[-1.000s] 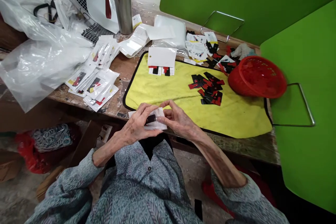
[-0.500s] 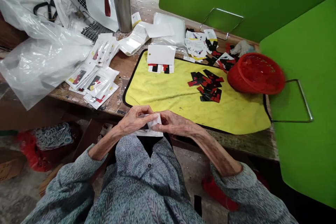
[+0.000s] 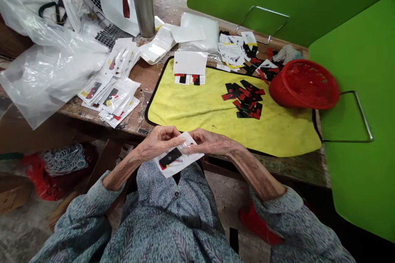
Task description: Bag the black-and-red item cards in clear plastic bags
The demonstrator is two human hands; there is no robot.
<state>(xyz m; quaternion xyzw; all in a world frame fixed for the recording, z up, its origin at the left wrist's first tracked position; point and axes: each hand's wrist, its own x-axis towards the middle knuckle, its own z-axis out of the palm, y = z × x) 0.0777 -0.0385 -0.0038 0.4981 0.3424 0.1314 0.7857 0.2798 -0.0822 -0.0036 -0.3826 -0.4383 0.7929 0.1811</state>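
A small clear-fronted white packet (image 3: 184, 161) with a black and red piece inside is held over my lap, tilted so its face shows. My left hand (image 3: 160, 144) pinches its upper left part, thumb on top. At its upper right edge my right hand (image 3: 210, 143) grips it, thumb across the front; the fingers behind are hidden. On the yellow cloth (image 3: 191, 107) lies a heap of loose black and red pieces (image 3: 247, 98). A white card stack (image 3: 190, 63) rests near the cloth's back edge, with black and red pieces poking out below it.
Filled packets (image 3: 111, 96) are piled to the left beside a large clear plastic bag (image 3: 52, 70). A steel flask (image 3: 144, 6) stands at the back. A red basket (image 3: 304, 84) leans at the right, near green panels (image 3: 358, 131). Printed cards (image 3: 231, 51) lie behind the cloth.
The packet has turned and tilted up, so the black and red piece inside now shows. Both hands have kept hold of it and shifted only slightly.
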